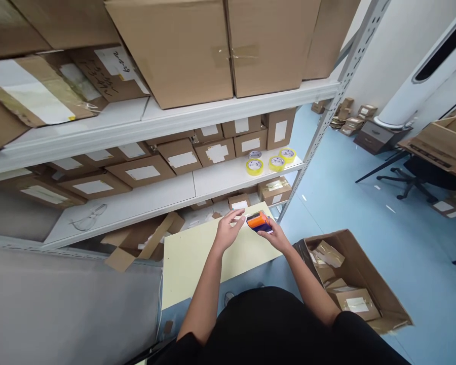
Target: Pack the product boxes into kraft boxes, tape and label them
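Over the pale yellow table [190, 258], my right hand [275, 237] is wrapped around a small, boxy orange and dark blue item [258, 220]. Its exact kind is not clear from here, and part of it is hidden by my fingers. My left hand [228, 230] is just left of the item, fingers apart and holding nothing. The left fingertips come close to the item's left end; I cannot tell whether they touch it.
Ahead stands a metal shelf [220, 114] with cardboard boxes [182, 157] and several tape rolls [254, 166]. An opened carton [152, 246] juts out left of the table. At right on the floor is a large carton [349, 253] of smaller boxes.
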The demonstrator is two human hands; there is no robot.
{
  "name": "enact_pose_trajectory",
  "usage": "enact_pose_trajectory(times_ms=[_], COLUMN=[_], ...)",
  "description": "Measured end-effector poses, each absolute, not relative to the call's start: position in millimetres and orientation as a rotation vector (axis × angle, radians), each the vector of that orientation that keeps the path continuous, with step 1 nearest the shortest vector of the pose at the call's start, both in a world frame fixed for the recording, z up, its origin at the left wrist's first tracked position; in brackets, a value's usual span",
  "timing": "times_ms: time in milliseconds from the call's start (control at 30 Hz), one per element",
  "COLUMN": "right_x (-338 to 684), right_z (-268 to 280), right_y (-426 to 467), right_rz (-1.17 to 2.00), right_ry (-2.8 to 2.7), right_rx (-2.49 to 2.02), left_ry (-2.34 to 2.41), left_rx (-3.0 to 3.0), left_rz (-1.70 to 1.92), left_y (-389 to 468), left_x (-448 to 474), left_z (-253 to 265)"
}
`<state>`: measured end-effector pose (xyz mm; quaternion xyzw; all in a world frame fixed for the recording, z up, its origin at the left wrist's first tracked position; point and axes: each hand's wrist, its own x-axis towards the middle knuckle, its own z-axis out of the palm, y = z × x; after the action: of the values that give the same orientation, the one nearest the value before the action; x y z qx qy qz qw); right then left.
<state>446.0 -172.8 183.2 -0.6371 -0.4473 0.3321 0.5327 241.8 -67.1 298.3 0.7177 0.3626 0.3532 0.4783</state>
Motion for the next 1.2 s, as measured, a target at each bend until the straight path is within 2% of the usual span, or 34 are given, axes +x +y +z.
enact_pose_trajectory(times_ms=[233, 700, 867, 1033, 1200], right_x=[420.5, 342.3, 314.3, 288.3, 287.7], right_z=[216.0, 237.1, 238.2, 238.0, 244.6], right_y=[-162.5, -129.0, -132.1, -130.1, -112.8], right_rz=[0.772, 0.833, 0.872, 0.724, 0.608], right_ry=[-1.349, -1.459, -1.384, -1.303, -1.276], right_rx=[-1.398, -1.411, -1.451, -1.53, -1.588], left_ry=[0.893, 0.92, 0.806, 0.809, 1.004], left_rx=[1.821, 2.342, 2.371, 2.421, 2.362], left_rz=[0.782, 1.313, 1.282, 1.251, 1.244], left_y=[-60.5, -32.3, -12.6, -17.7, -36.4], left_x=[221.1, 142.2, 104.9, 87.1, 84.8], left_z=[324.9, 328.6, 336.1, 329.5, 315.0])
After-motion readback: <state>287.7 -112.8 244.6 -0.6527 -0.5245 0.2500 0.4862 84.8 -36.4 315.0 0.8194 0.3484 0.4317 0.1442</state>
